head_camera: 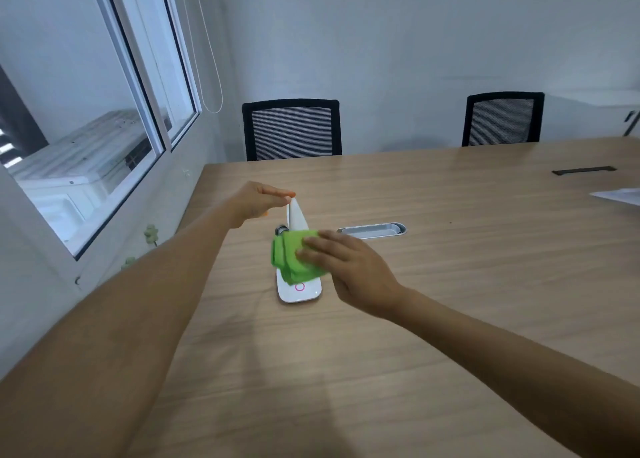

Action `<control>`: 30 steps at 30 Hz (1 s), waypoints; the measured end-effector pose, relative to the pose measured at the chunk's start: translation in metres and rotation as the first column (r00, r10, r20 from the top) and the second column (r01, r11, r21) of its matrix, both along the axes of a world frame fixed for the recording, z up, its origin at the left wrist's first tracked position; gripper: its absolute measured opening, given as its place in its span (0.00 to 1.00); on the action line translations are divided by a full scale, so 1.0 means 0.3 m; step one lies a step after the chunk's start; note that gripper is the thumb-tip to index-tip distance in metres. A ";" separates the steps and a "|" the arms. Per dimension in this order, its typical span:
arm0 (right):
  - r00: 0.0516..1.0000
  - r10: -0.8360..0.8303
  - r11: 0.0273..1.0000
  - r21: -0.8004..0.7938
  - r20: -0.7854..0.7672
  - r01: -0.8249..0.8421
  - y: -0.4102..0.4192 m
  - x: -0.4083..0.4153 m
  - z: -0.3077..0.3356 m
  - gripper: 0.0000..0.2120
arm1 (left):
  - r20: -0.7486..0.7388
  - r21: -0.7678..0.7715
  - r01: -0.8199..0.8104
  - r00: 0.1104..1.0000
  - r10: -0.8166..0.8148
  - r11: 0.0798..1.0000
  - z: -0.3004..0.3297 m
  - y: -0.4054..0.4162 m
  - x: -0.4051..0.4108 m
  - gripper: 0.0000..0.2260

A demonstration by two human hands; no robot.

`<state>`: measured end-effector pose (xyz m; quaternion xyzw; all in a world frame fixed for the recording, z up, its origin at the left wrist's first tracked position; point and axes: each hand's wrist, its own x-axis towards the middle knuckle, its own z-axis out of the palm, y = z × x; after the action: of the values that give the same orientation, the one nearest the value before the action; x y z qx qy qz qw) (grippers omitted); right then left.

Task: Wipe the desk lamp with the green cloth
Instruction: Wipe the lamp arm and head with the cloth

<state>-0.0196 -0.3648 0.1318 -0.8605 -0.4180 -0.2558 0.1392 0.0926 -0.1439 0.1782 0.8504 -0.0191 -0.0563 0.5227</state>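
Note:
A small white desk lamp stands on the wooden table, its base showing a pink ring. Its white head is raised, and my left hand pinches the head's tip between thumb and fingers. A folded green cloth lies over the lamp's base and hinge. My right hand presses flat on the cloth from the right, fingers spread over it. The cloth hides most of the base; only its near end shows.
A metal cable tray is sunk in the table just right of the lamp. Two black mesh chairs stand at the far edge. Papers lie far right. A window is left.

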 end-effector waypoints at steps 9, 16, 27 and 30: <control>0.980 -0.177 0.984 0.048 0.088 0.173 0.026 0.109 0.150 0.24 | 0.002 -0.008 -0.012 1.000 0.012 1.000 0.005 0.001 0.007 0.15; 1.000 -0.026 0.986 -0.164 -0.002 0.026 0.057 0.058 0.095 0.24 | -0.001 -0.030 -0.003 1.000 0.003 1.000 0.001 -0.005 0.010 0.15; 0.998 -0.046 0.985 0.166 0.043 0.038 0.002 0.111 0.113 0.23 | -0.012 -0.029 -0.027 1.000 0.026 0.999 0.012 -0.011 0.009 0.15; 0.988 -0.086 0.983 0.152 -0.127 0.105 0.043 0.183 0.120 0.26 | -0.004 -0.024 -0.051 0.999 0.051 0.998 0.016 -0.013 0.013 0.14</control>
<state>0.0353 -0.3520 0.1677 -0.8796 -0.3454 -0.2425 0.2197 0.0964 -0.1478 0.1829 0.8443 0.0027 -0.0440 0.5340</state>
